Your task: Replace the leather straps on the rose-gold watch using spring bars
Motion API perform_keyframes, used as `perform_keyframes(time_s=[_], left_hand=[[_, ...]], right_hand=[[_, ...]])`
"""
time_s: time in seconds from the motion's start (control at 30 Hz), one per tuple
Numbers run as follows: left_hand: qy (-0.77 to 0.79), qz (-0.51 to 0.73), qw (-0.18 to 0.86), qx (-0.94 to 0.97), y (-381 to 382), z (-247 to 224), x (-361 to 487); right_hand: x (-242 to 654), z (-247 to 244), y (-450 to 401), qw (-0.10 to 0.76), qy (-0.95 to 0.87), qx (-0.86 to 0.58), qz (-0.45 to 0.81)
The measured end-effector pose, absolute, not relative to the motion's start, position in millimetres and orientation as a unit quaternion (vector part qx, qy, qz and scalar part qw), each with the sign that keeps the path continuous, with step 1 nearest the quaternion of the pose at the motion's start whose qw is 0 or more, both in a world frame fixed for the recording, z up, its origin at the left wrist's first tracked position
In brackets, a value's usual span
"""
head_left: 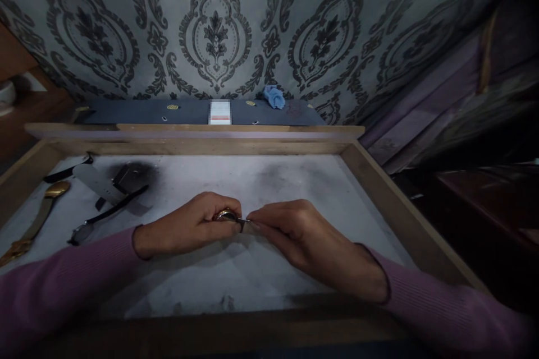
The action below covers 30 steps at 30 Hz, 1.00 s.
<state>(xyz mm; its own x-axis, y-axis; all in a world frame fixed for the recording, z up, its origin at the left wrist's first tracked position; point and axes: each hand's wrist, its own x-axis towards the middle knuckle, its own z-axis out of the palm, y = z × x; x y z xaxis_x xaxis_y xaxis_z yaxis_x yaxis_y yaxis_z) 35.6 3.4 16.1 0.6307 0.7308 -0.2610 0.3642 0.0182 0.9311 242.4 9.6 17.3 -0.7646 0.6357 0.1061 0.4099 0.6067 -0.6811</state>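
Note:
My left hand is closed around a gold-rimmed watch, its round case showing between thumb and curled fingers. From the right, my right hand pinches a thin, light piece at the watch's edge; whether it is a small tool or a part of the watch cannot be told. Both hands are above the white bottom of a wooden drawer. To their left lie a gold watch with a metal band, a dark-strapped watch and a wide grey strap.
Behind the drawer, a dark blue surface holds a small white box and a crumpled blue cloth. Patterned wallpaper rises behind it. A purple curtain hangs at the right. The drawer's walls surround the hands.

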Motion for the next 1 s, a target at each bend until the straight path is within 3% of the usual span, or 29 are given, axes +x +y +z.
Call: perform_keyframes(time_s=[0.53, 1.0], left_hand=[[0.409, 0.171, 0.585, 0.679, 0.2, 12.2, 36.5], [0.402, 0.176, 0.616, 0.654, 3.0, 16.6, 36.7]], right_hand=[[245.2, 18.5, 11.6, 0.146, -0.888, -0.284, 0.331], [245.3, 18.4, 9.6, 0.172, -0.873, -0.304, 0.341]])
